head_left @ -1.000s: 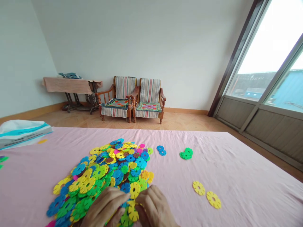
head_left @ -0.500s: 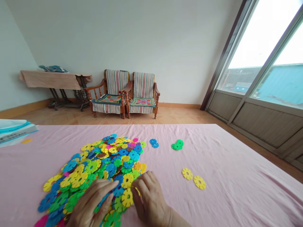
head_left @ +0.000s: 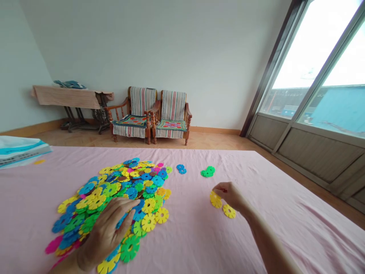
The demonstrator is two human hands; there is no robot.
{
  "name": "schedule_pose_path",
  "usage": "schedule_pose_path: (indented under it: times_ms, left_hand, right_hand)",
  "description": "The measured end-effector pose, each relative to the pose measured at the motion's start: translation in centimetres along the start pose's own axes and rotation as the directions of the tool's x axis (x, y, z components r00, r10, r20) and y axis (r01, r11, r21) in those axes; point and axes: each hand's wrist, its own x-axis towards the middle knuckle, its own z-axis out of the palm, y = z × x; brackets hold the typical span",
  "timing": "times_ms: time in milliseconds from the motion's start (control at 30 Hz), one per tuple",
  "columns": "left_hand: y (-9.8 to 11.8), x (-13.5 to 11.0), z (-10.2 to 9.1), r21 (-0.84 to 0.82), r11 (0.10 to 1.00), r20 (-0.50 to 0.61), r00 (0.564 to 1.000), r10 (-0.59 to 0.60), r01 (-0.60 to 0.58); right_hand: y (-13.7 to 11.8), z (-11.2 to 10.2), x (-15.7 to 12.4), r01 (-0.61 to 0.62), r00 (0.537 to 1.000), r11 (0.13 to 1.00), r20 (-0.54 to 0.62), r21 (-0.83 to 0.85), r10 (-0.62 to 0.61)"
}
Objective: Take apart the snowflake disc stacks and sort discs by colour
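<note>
1 yellow notched disc [head_left: 216, 201] is pinched by the right hand [head_left: 230, 193]; the left hand [head_left: 110, 224] gapes over the mixed pile [head_left: 112, 189].

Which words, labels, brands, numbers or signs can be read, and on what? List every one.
Legible text: none.
White-and-teal bag: dark lettering, too blurred to read.
Colored discs: no lettering can be made out.
Window: nothing legible through it.

White package [head_left: 24, 149] | probable lettering [head_left: 19, 158] | too blurred to read
</note>
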Motion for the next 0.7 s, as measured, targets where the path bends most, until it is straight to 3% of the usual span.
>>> schedule_pose_path:
  times_ms: [167, 367, 533, 700]
  left_hand:
    - [-0.3, -0.3, 0.0, 0.03, 0.999, -0.004, 1.0, -0.021, 0.021]
    - [-0.4, 0.2, 0.1, 0.003, 0.999, -0.012, 0.999, -0.041, 0.041]
    - [-0.5, 0.0, 0.2, 0.006, 0.999, 0.005, 0.999, -0.041, 0.041]
    - [-0.4, 0.3, 0.1, 0.023, 1.0, -0.011, 1.0, -0.011, 0.012]
  right_hand:
    - [2.4, -1.8, -0.9, -0.008, 1.0, 0.994, 0.016, -0.106, 0.009]
    - [1.1, -3.7, -2.7, 0.019, 0.949, 0.945, 0.304, -0.325, 0.086]
    - [-1.1, -2.5, -2.9, 0.038, 0.936, 0.968, 0.348, -0.247, 0.052]
    - [-1.0, -1.4, -2.8, 0.114, 0.943, 0.987, 0.325, -0.116, -0.071]
